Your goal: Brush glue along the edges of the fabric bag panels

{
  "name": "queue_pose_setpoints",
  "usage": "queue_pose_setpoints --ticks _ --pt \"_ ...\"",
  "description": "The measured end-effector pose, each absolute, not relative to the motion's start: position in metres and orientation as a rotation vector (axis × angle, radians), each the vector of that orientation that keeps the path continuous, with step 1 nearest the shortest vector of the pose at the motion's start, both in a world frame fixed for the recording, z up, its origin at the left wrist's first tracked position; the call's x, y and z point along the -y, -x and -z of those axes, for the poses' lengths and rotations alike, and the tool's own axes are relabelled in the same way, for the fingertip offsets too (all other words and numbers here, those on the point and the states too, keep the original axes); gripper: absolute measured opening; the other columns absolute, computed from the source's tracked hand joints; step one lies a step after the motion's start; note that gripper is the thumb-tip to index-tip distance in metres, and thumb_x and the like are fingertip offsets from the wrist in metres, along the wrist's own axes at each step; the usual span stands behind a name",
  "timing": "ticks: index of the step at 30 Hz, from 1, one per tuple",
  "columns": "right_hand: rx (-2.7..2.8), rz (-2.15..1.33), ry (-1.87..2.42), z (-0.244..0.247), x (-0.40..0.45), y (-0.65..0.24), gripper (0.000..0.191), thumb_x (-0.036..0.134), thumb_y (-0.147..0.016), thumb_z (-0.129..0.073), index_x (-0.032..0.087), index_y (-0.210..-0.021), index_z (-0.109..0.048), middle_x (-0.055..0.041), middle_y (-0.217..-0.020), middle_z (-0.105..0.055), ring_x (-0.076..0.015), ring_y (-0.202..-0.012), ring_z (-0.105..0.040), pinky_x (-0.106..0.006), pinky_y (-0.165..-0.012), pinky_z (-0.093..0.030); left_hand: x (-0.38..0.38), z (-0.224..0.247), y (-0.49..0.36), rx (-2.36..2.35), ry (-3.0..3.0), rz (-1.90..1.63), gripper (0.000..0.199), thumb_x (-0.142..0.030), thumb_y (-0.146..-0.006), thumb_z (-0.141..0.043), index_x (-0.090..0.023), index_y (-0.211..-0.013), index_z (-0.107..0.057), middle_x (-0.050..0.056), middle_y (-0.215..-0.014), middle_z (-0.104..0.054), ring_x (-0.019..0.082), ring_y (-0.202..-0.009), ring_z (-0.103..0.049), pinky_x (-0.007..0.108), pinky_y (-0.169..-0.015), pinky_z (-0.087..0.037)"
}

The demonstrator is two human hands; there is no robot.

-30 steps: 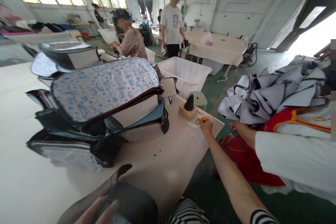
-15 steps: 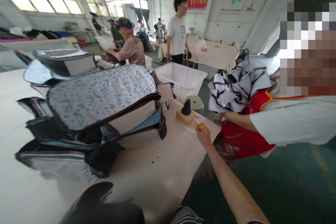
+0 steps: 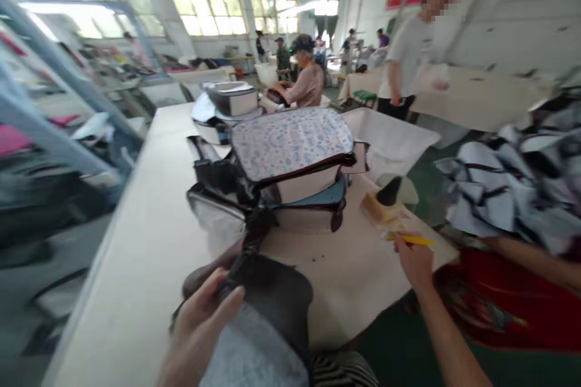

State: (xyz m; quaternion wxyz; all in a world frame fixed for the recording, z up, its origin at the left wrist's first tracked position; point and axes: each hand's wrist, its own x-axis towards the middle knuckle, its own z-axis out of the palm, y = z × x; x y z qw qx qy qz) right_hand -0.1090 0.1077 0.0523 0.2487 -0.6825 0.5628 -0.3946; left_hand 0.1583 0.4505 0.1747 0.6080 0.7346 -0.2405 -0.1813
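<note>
At the lower left, my left hand [image 3: 204, 314] is closed on the edge of a dark sewn bag piece [image 3: 272, 290] with a pale panel below. My right hand [image 3: 415, 260] pinches a slim yellow stick-like tool [image 3: 416, 240] over the table's right corner; its exact kind is too blurred to tell. Just beyond the tool's tip sits a tan block [image 3: 379, 210] with a black cone-shaped thing [image 3: 389, 191] on it. Ahead of my left hand lies a pile of unfinished bags [image 3: 293, 139], the top one with a blue-patterned pale lining.
The pale table [image 3: 149, 242] runs away to the left. Behind its right end stands a white plastic bin [image 3: 390, 139]. At right, a person's arm [image 3: 535, 257] reaches beneath a heap of white, black-edged pieces [image 3: 499, 187]. Another person [image 3: 408, 54] stands beyond the bin.
The view has swung left. My left hand has come into sight, gripping the dark bag piece. My right hand stays near the tan block, with more of the yellow tool now showing.
</note>
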Motion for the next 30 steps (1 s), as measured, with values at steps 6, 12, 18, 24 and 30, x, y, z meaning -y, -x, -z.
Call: queue_pose_setpoints --ticks 6,12,18,24,30 --pt "-0.648 1.052 1.627 -0.133 -0.193 0.054 0.027 0.046 -0.083 -0.066 0.021 -0.091 -0.061 -0.0006 -0.063 -0.061 -0.0168 -0.055 -0.057 -0.027 -0.048 -0.043 -0.45 -0.181 -0.16 0.746 -1.584 0.592 0.028 -0.044 -0.078 -0.069 -0.017 -0.088 -0.066 0.003 -0.085 -0.059 0.017 -0.084 -0.053 0.027 -0.079 -0.043" --pt "-0.267 0.936 1.853 -0.211 -0.273 0.002 0.015 0.035 -0.09 -0.062 0.02 -0.089 -0.061 0.0023 -0.065 -0.058 -0.0105 -0.053 -0.053 -0.021 -0.049 -0.044 -0.457 -0.18 -0.148 0.72 -1.589 0.563 0.031 -0.041 -0.075 -0.073 -0.018 -0.095 -0.07 0.007 -0.103 -0.063 0.023 -0.102 -0.054 0.034 -0.096 -0.039" --pt "-0.041 0.956 2.088 -0.219 -0.304 -0.025 0.006 0.028 -0.092 -0.058 0.022 -0.09 -0.057 0.0019 -0.08 -0.061 -0.0104 -0.068 -0.061 -0.02 -0.062 -0.05 -0.463 -0.175 -0.141 0.683 -1.558 0.564 0.035 -0.042 -0.07 -0.078 -0.019 -0.094 -0.071 0.006 -0.1 -0.066 0.025 -0.101 -0.056 0.036 -0.096 -0.041" --pt "-0.021 1.043 2.196 -0.217 -0.313 -0.023 0.003 0.023 -0.092 -0.057 0.022 -0.09 -0.054 0.0021 -0.078 -0.06 -0.0106 -0.066 -0.06 -0.022 -0.062 -0.048 -0.465 -0.176 -0.133 0.583 -1.494 0.566 0.033 -0.043 -0.06 -0.083 -0.019 -0.079 -0.07 0.003 -0.08 -0.064 0.022 -0.085 -0.056 0.031 -0.079 -0.045" --pt "0.019 1.3 2.353 -0.22 -0.321 -0.009 0.009 0.016 -0.089 -0.058 0.022 -0.095 -0.055 0.001 -0.077 -0.061 -0.0119 -0.066 -0.061 -0.023 -0.063 -0.049 -0.47 -0.171 -0.133 0.583 -1.404 0.639 0.028 -0.039 -0.069 -0.077 -0.017 -0.08 -0.063 0.001 -0.079 -0.06 0.017 -0.08 -0.053 0.027 -0.075 -0.042"
